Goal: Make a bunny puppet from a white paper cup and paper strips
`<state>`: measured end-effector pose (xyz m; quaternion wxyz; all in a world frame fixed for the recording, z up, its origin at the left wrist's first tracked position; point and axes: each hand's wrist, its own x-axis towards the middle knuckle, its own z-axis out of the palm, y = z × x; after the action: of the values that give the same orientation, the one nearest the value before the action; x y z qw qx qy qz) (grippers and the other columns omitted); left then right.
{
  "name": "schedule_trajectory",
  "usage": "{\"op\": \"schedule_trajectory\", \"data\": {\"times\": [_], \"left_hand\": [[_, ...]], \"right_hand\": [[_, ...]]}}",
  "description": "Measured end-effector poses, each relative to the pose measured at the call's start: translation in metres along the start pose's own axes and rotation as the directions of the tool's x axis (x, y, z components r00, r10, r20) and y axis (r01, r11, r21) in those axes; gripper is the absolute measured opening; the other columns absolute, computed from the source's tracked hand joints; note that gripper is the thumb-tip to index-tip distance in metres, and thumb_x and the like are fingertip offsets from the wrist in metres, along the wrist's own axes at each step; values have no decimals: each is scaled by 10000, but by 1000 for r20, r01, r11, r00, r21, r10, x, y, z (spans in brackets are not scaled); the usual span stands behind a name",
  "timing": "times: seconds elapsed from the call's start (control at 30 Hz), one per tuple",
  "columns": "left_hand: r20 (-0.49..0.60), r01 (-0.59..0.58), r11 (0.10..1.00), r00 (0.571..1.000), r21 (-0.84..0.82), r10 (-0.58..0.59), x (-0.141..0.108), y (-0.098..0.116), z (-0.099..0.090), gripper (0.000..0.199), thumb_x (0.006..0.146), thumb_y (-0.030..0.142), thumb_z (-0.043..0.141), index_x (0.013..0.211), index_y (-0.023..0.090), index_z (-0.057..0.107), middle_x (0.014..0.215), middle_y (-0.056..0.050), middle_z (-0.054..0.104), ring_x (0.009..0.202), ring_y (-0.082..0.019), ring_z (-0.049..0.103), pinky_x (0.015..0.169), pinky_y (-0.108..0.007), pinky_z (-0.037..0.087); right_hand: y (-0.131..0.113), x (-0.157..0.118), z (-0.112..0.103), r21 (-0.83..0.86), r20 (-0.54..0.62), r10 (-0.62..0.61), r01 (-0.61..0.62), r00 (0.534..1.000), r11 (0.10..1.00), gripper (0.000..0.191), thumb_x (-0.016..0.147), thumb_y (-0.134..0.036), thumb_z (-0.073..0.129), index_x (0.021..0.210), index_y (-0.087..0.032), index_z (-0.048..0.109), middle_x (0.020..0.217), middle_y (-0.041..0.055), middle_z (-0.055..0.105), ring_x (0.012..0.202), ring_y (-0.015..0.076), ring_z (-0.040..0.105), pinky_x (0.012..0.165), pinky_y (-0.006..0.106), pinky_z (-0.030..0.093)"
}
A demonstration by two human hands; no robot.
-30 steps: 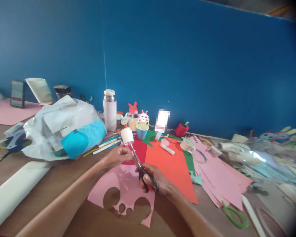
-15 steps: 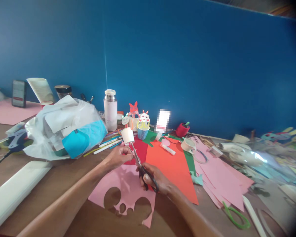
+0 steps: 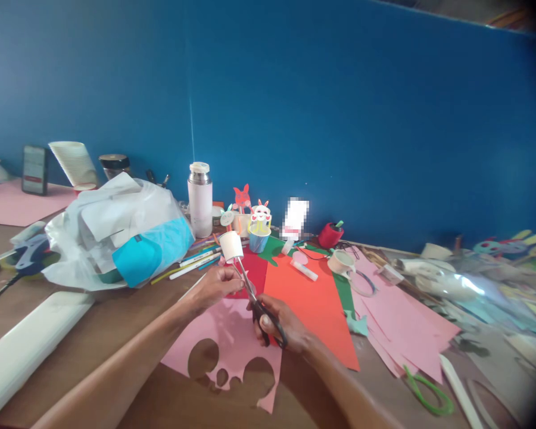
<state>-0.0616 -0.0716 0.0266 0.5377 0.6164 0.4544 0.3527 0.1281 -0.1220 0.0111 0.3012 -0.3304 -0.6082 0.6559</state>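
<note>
Pinching and steering over mid-bench, left hand beside scissor blades.
The left grip is closed on a small piece too indistinct to identify; the right hand grasps the scissors by their black handles. Because fingertips and blades sit so near each other, a slip could nick skin or spoil the piece. The blade tips point at a white paper cup; contact cannot be told, but a forward push might knock it. Markers crowd the left hand toward the bench's back edge, while bare surface lies between the cut pink sheet and the near edge.
</note>
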Motion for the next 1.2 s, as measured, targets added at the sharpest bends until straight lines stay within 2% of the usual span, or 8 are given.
{"op": "schedule_trajectory", "data": {"times": [0.27, 0.97, 1.2], "left_hand": [[56, 30, 995, 998, -97, -25, -2, 2, -1, 212, 680, 333, 589, 625, 129, 588, 677, -32, 599, 621, -122, 513, 608, -255, 412], [90, 75, 991, 994, -115, -65, -4, 10, -3, 222, 661, 350, 607, 628, 131, 603, 642, -17, 569, 620, -122, 507, 607, -251, 413], [132, 74, 984, 990, -160, -53, -2, 5, -6, 201, 670, 334, 610, 647, 134, 610, 629, 0, 573, 584, -103, 494, 587, -244, 384]], "right_hand": [[5, -2, -4, 10, 47, -68, 68, 997, 998, 533, 728, -601, 485, 1001, -147, 431, 609, -16, 490, 479, 81, 471, 486, 231, 399], [2, 0, -2, 31, -7, -27, 27, 1000, 999, 597, 657, -642, 530, 962, -135, 453, 526, -39, 485, 403, 73, 455, 404, 199, 363], [6, 0, -3, 52, -11, -48, 48, 999, 997, 556, 673, -602, 550, 954, -130, 466, 506, -42, 492, 386, 70, 456, 390, 189, 354]]}}
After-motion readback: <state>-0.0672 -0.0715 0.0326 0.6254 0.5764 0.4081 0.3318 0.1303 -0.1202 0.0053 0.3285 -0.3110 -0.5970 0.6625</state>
